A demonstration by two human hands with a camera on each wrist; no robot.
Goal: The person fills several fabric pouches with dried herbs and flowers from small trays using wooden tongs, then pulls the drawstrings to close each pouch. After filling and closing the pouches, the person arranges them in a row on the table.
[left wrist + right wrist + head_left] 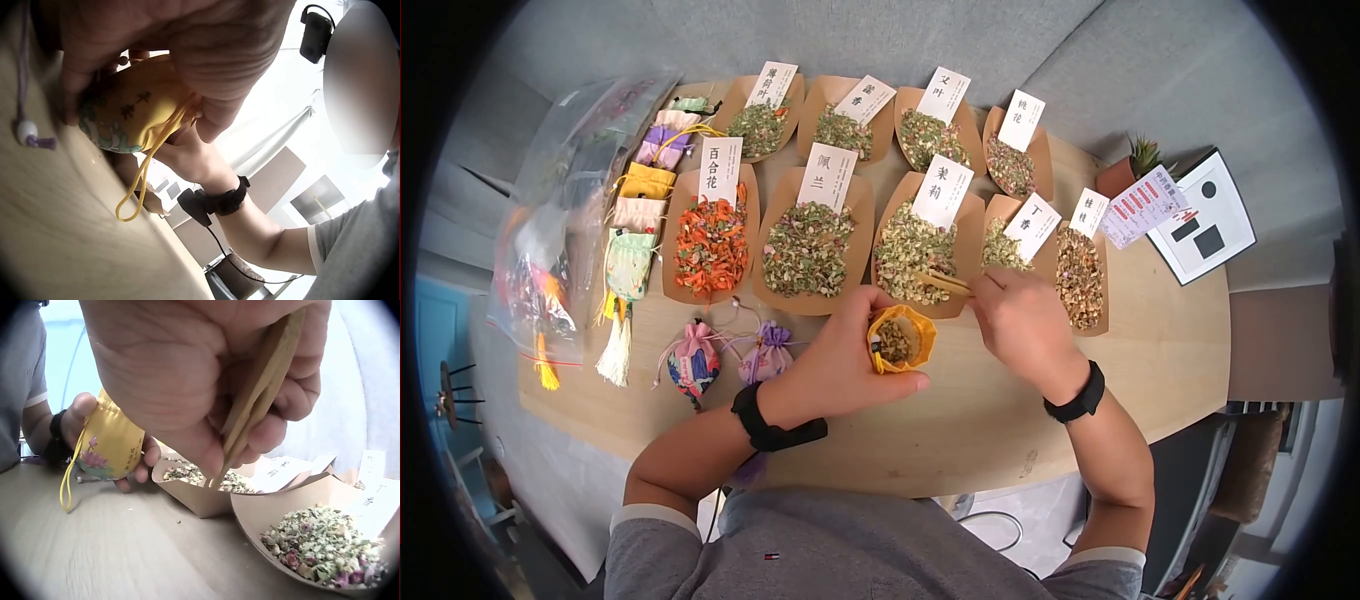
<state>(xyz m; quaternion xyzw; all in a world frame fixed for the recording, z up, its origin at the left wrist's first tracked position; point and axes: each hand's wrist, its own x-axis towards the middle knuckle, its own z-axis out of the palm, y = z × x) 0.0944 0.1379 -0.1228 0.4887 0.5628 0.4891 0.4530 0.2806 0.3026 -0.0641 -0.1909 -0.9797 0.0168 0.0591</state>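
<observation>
In the head view my left hand holds a yellow drawstring pouch upright, its mouth wide and dried herbs inside. A lotus print and a looped yellow cord show on the pouch in the right wrist view. My right hand pinches a pair of wooden tweezers. Their tips point left, over the front edge of a paper tray of pale dried flowers. The two tweezer arms lie close together between thumb and fingers in the right wrist view.
Several paper trays of dried herbs with name cards stand in two rows, one holding orange petals. Pink and purple pouches lie near my left forearm. More pouches and a plastic bag lie left; a potted plant stands back right.
</observation>
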